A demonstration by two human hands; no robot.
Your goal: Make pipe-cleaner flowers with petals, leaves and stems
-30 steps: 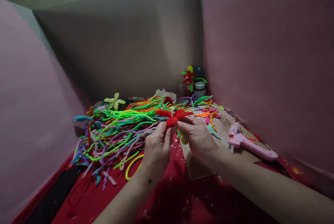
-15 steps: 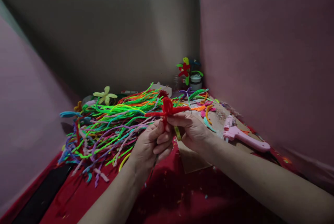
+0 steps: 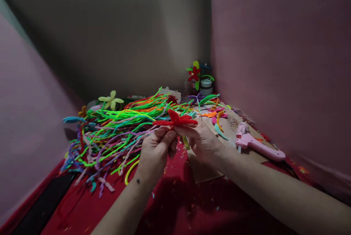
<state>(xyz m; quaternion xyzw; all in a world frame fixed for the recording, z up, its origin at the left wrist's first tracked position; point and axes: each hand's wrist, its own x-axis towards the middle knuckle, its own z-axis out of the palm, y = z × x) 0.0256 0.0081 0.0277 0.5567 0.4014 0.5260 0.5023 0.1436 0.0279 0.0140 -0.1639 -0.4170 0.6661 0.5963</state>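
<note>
A red pipe-cleaner flower (image 3: 176, 119) with several fuzzy petals is held up in front of me, over the near side of the pile. My left hand (image 3: 158, 146) is closed on its left side, thumb and fingers pinching close under the petals. From the right, my right hand (image 3: 202, 140) pinches the flower's lower right petal between thumb and fingers. A short yellow-green strip (image 3: 185, 143) shows below the right fingers; whether that hand holds it too is unclear. The flower's underside is hidden behind my fingers.
Loose pipe cleaners (image 3: 120, 136) in many colours heap up at left. A pink glue gun (image 3: 256, 143) lies at right on cardboard (image 3: 204, 169). Behind are a yellow flower (image 3: 111, 100), a lidded jar (image 3: 206, 86) by made-up flowers, and a purple flower (image 3: 196, 98).
The red flower has tipped so its petals spread flatter. My left hand has turned, its back now showing more, and its fingers have shifted up beneath the petals. The right hand barely moved.
</note>
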